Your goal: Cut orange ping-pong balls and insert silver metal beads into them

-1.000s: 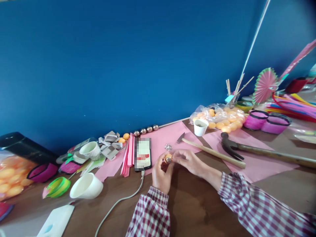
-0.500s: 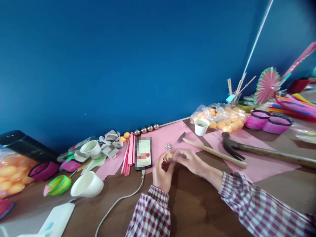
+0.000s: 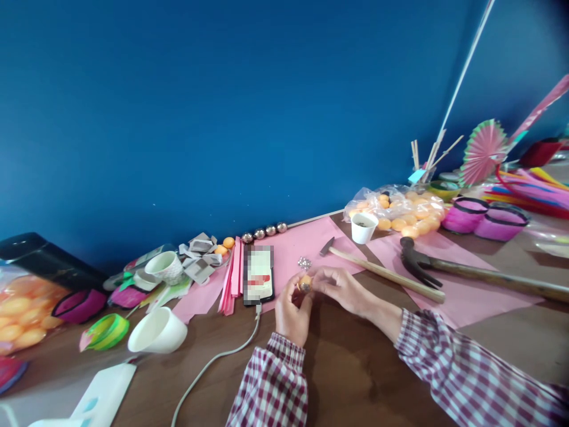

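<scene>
Left hand (image 3: 291, 314) has fingers clamped on a small round orange-and-silver ball (image 3: 304, 284), lower centre; right hand (image 3: 344, 289) at its edge (can't tell if pinching). Looks like fiddly surface work; next move needs steadiness.

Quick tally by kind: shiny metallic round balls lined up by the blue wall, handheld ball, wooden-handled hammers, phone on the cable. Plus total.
Shiny metallic round balls by the blue wall: 4
Orange round ball with a shiny patch, in the left hand's grip: 1
Wooden-handled hammers with dark heads: 2
Black-framed phone on a white cable: 1
Total: 8
</scene>
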`<state>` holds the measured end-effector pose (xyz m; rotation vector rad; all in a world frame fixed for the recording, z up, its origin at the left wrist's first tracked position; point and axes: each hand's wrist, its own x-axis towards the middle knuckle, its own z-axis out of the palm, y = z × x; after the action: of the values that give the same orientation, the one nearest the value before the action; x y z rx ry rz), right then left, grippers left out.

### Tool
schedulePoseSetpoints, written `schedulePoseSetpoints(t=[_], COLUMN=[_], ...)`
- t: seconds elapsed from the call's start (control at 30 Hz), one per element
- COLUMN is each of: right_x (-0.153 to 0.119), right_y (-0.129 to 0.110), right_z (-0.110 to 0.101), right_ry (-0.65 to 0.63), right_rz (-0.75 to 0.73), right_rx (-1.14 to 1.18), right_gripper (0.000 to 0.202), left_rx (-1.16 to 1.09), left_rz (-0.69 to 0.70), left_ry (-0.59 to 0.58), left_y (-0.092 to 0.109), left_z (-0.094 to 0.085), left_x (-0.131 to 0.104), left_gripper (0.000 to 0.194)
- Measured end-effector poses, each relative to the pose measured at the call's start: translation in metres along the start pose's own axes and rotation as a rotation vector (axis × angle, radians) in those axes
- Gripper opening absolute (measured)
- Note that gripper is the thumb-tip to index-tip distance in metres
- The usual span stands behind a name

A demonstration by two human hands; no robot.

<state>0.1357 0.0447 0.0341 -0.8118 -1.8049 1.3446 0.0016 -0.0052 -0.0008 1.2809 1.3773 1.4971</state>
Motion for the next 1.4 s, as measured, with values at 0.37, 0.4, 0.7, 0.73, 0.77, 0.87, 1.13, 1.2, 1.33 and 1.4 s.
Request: schedulePoseSetpoints(t=[0.37,0.4,0.7,0.73,0.77,0.87,1.13,1.2,1.33,1.4], right_x=[0.001,0.001,0.0,0.0,0.0,0.0,0.0,0.0,0.001,0.001], right_y=[0.01,0.01,0.012,0.012,0.012,0.012,0.012,0.011,0.011,0.013], right_z=[-0.001,-0.001,-0.001,-0.001,-0.001,-0.001,-0.001,-0.001,-0.001,-0.001], right_ry=[0.0,-0.002,-0.007,-0.012,-0.013,-0.015,-0.009,-0.012,-0.016,-0.02], right_rz=[0.004,0.007,-0.005,-0.005,-0.008,-0.011,-0.006,-0.006,-0.009,-0.014], right_rx=[-0.02,-0.017,-0.017,-0.019,-0.019,-0.014,-0.013,-0.012,-0.012,-0.009], right_gripper=[0.02,0.02,0.021,0.021,0.021,0.021,0.019,0.018,0.016,0.017], left_rx=[-0.017,-0.016,0.032,0.025,0.018,0.014,0.081,0.081,0.049,0.036], left_rz=[-0.027,-0.027,0.002,-0.002,-0.007,-0.01,0.007,0.003,0.0,0.001], left_ry=[0.025,0.025,0.007,0.009,0.012,0.02,0.014,0.016,0.017,0.022], left_y=[-0.003,-0.004,-0.006,-0.006,-0.006,-0.005,-0.004,-0.004,-0.003,-0.002], left_z=[-0.001,-0.001,-0.002,-0.002,-0.002,-0.002,-0.002,-0.002,-0.001,-0.002], left_x=[0.001,0.001,0.001,0.001,0.001,0.001,0.001,0.0,0.0,0.0], left_gripper=[0.048,0.048,0.047,0.047,0.047,0.046,0.047,0.047,0.046,0.045])
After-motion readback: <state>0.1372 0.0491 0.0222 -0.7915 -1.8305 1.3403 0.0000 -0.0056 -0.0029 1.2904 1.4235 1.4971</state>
